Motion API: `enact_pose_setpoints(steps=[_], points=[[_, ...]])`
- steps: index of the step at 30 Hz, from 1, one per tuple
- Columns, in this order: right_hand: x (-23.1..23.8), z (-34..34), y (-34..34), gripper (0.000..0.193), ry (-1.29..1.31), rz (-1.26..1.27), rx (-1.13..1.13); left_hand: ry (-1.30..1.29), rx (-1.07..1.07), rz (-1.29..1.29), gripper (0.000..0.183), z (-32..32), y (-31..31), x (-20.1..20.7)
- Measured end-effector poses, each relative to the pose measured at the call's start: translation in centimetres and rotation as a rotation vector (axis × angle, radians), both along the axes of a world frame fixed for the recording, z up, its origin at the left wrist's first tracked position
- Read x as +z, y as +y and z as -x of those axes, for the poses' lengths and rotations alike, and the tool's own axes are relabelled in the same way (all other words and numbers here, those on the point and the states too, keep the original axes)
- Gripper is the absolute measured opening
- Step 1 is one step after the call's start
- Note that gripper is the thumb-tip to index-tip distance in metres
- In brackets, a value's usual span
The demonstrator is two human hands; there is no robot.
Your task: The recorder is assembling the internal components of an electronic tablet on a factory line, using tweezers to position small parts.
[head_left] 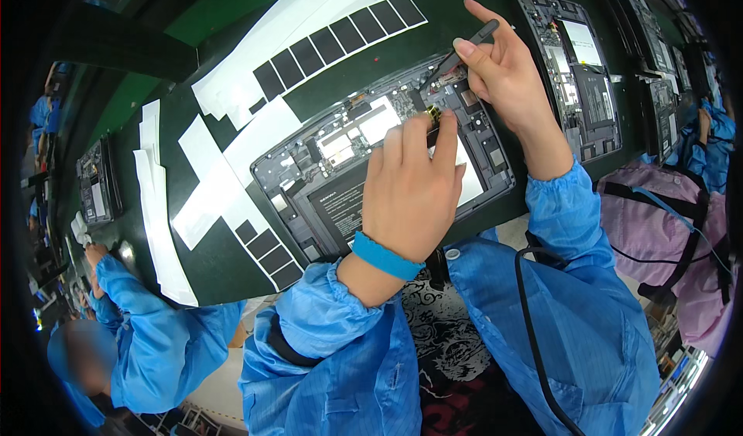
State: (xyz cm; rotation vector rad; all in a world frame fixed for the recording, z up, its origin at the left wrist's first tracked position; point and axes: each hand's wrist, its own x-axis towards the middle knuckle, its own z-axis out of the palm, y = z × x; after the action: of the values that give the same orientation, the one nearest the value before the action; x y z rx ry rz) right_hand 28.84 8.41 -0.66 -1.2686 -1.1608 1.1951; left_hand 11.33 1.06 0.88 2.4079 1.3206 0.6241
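Pinched between the thumb and fingers of the right hand [503, 76] is a slim dark tool [450, 62], the grip closed around its shaft, one finger stretched out past it. Its tip slants down to the upper edge of an opened tablet [485, 151], probably angled so as to reach small parts without the palm blocking the view. The left hand [410, 192] lies across the tablet, fingers loosely bent, their ends beside a small gold part [433, 114]; I cannot tell whether they hold it or only rest there, perhaps to steady it.

The tablet lies face-open on a dark green table [333, 91], slightly askew before the person. Its grey frame surrounds smooth, shiny silver plates [379, 120] and a flat, matte black battery [334, 213]. Beyond it lies a long sheet of black squares [340, 45]; thin white paper strips [160, 204] overlap at the left. A soft blue wristband [385, 258] hugs the left wrist, above a gathered, glossy sleeve [329, 312].
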Motion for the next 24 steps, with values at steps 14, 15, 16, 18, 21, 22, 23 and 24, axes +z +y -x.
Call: enact_pose_setpoints(steps=[14,15,16,18,21,22,23,24], points=[[0.0,-0.1,0.3,0.059,0.026,-0.014,0.021,0.288,0.075,-0.13,0.059,-1.6,-0.4,-0.6],[0.0,0.0,0.3,0.057,0.018,-0.018,0.005,0.323,0.075,-0.155,0.06,-1.8,-0.5,-0.7],[0.0,0.1,0.3,0.055,0.01,-0.021,-0.011,0.325,0.074,-0.157,0.06,-1.9,-0.5,-0.7],[0.0,0.1,0.2,0.055,0.018,-0.023,-0.01,0.27,0.082,-0.123,0.06,-2.0,-0.5,-0.7],[0.0,0.1,0.1,0.054,0.017,-0.022,-0.01,0.193,0.097,-0.113,0.061,-2.2,-0.7,-1.1],[0.1,0.1,0.1,0.054,0.009,-0.018,-0.01,0.193,0.094,-0.115,0.061,-2.2,-0.8,-1.0],[0.1,0.0,0.1,0.054,0.01,-0.021,-0.013,0.161,0.094,-0.093,0.063,-2.1,-0.8,-0.9],[0.1,0.1,0.1,0.053,-0.002,-0.022,-0.019,0.132,0.099,-0.071,0.064,-2.0,-0.8,-0.7]])
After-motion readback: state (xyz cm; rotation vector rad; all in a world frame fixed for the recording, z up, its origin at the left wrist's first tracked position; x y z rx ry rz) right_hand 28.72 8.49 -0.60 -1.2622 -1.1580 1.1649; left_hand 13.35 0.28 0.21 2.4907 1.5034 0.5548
